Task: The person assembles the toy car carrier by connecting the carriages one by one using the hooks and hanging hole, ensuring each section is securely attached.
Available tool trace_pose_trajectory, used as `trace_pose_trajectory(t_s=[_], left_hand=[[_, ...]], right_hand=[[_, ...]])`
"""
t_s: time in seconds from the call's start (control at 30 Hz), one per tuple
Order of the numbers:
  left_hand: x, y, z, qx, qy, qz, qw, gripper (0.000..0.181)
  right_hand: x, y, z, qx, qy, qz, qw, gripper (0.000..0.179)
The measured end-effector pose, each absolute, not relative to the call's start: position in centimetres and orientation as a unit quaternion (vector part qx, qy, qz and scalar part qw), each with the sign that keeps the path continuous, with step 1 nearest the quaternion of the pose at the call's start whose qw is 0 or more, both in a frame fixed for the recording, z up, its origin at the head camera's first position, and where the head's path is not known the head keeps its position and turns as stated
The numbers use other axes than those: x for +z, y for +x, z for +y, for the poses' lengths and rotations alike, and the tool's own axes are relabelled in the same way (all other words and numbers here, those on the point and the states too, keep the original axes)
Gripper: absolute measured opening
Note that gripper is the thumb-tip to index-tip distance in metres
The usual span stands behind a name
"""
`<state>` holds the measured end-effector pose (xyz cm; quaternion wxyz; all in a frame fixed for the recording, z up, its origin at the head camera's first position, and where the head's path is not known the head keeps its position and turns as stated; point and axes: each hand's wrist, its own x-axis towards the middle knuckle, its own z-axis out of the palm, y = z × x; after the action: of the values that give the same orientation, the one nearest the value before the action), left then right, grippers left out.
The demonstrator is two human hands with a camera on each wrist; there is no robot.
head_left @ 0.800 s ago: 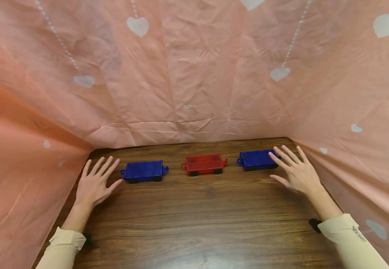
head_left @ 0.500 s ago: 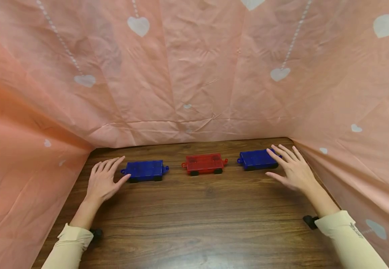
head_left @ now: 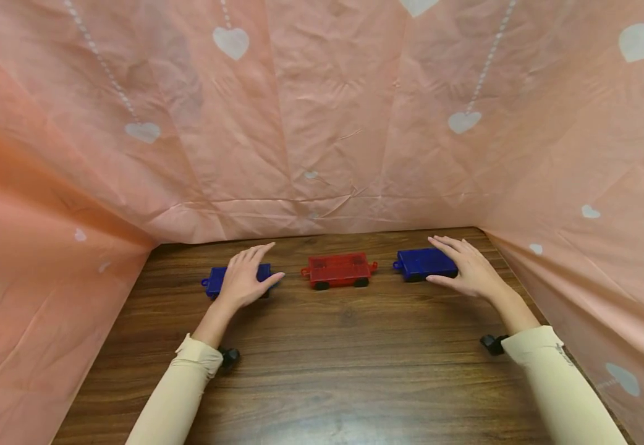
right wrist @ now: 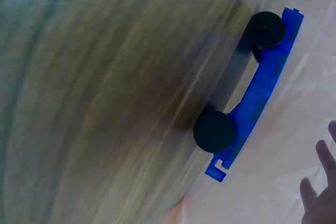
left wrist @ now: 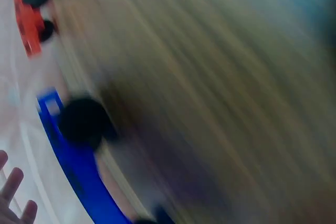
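Observation:
Three flat toy train cars with black wheels and end hooks stand in a row in the head view. My left hand (head_left: 241,281) is over the left blue car (head_left: 216,281), fingers spread, hiding much of its middle. That car (left wrist: 79,166) shows blurred in the left wrist view, with fingertips (left wrist: 11,184) at the lower left edge. At the right, my right hand (head_left: 469,269) spreads its fingers over the right end of the other blue car (head_left: 419,262). The right wrist view shows this car (right wrist: 262,85) side-on. Between the hands sits the red car (head_left: 338,270), untouched.
The cars stand near the far edge of a brown wood-grain table (head_left: 350,364). Pink cloth (head_left: 333,123) with white hearts walls off the back and both sides. A black wrist device (head_left: 228,358) sits by the left cuff, another (head_left: 491,344) by the right.
My left hand has moved right, from beside the left blue car to over it. My right hand has shifted slightly left over the right blue car. The cars have not visibly moved.

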<state>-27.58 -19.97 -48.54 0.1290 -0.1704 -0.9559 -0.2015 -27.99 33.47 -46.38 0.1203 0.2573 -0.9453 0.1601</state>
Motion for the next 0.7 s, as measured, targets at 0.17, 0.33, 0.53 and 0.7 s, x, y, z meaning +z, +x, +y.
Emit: trace_pose_trajectory(t_s=[0.17, 0.33, 0.53, 0.7], left_hand=[[-48.8, -29.5, -15.1, -0.211, -0.195, -0.953, 0.094, 0.08], [-49.4, -31.0, -11.9, -0.219, -0.213, -0.95, 0.058, 0.081], [-50.1, -32.0, -9.6, -0.22, -0.217, -0.951, 0.024, 0.089], [-50.5, -32.4, -8.8, -0.216, -0.216, -0.952, 0.012, 0.096]], right_hand=[[-46.7, -29.4, 33.4, 0.176, 0.243, -0.95, 0.086, 0.092], [-46.9, -30.7, 33.2, 0.194, 0.229, -0.953, 0.039, 0.096], [-47.5, -32.1, 32.9, 0.21, 0.227, -0.951, 0.008, 0.098], [-48.0, -33.1, 32.9, 0.221, 0.226, -0.949, -0.002, 0.098]])
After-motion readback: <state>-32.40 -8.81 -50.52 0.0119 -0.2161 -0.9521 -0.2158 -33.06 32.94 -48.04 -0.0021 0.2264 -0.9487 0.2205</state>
